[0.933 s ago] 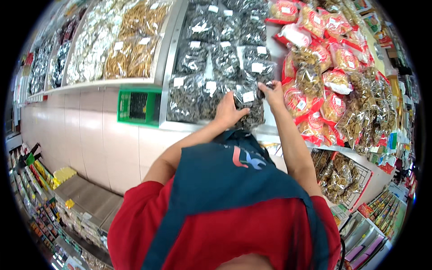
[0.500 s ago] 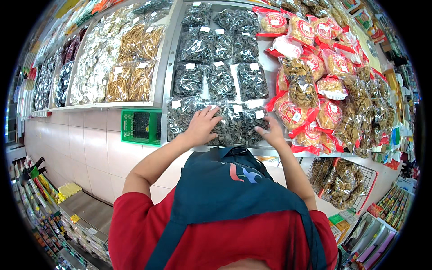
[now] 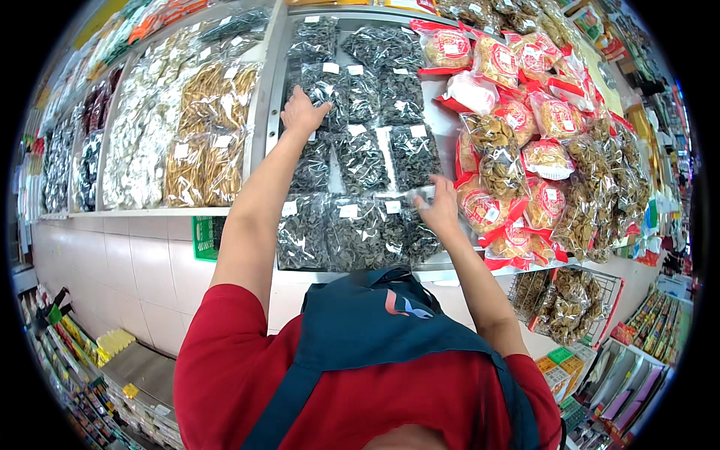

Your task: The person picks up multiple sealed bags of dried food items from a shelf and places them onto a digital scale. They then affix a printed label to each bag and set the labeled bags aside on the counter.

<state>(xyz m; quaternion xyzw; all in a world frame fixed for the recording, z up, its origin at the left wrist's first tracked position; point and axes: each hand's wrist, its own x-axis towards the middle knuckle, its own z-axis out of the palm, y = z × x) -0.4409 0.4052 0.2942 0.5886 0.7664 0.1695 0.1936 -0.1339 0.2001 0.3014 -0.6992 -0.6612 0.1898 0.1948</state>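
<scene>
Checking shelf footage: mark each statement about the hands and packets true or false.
1. The left hand rests on a clear bag of dark dried goods. True.
2. The right hand is lower than the left. True.
3. Both hands hang below the shelf edge. False: both are up on the display.
4. The red-trimmed packets lie left of the dark bags. False: they lie to the right.

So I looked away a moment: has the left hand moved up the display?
Yes. The left hand rose from the bottom row of dark bags to an upper row.
</scene>
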